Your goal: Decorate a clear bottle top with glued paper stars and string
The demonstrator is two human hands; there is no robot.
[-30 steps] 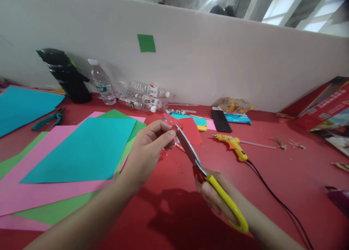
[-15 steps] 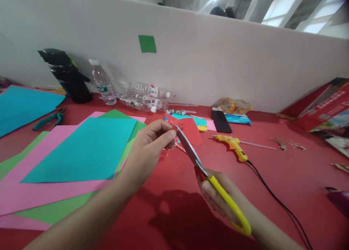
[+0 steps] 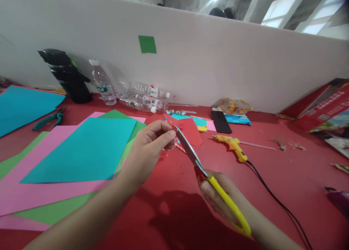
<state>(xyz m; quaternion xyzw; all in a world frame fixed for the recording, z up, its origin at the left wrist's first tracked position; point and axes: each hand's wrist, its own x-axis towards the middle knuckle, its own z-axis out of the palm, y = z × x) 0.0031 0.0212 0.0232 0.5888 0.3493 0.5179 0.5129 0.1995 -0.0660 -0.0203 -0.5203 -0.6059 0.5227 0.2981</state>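
Note:
My right hand (image 3: 218, 193) is wrapped round the yellow handle of a pair of scissors (image 3: 192, 153). The blades point up and to the left and look nearly closed. Their tips are beside the fingertips of my left hand (image 3: 154, 141), which is closed in a pinch above the table. Whatever lies between those fingers is too small and too covered to name. Just beyond the tips is a piece of red paper (image 3: 192, 130), with small scraps and a yellow object (image 3: 202, 128) next to it.
Coloured paper sheets (image 3: 84, 152) and pliers (image 3: 50, 120) lie at left. Along the white partition (image 3: 191, 57) stand a black flask (image 3: 68, 77) and several plastic bottles (image 3: 102, 83). To the right are a phone (image 3: 221, 121) and a yellow glue gun (image 3: 231, 144) with a trailing cord.

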